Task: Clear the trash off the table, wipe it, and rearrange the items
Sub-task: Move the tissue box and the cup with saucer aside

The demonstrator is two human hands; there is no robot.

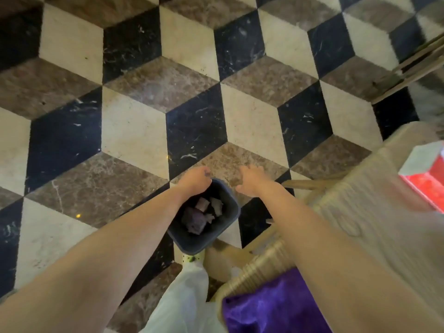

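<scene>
The dark grey square plastic bin (204, 239) stands on the floor straight below the camera, just beside the near left corner of the table and touching or almost touching a chair leg. Its walls are smooth and matte, its corners rounded, and it narrows slightly toward the bottom. Inside lie crumpled scraps of pale paper trash (204, 212), creased and lumpy, some white and some with a greyish-purple cast.

2 bare forearms reach down toward it. The left hand (195, 179) sits at the far left corner of the rim with its fingers curled down over the edge, gripping it as far as the blur allows. The right hand (252, 181) hangs just past the far right side of the bin, fingers spread and loose, with nothing in it.

The polished marble floor (134, 131) is laid in diamonds of 3 colours, cream, veined black and mottled brown, forming a cube pattern. At the right, the pale wood-grain table (374, 195) is smeared by motion; a red and white box (425, 174) rests on it. Below it is a woven wicker chair (262, 263) bearing a fuzzy purple cloth (269, 306). A white trouser leg (189, 296) shows at the bottom.
</scene>
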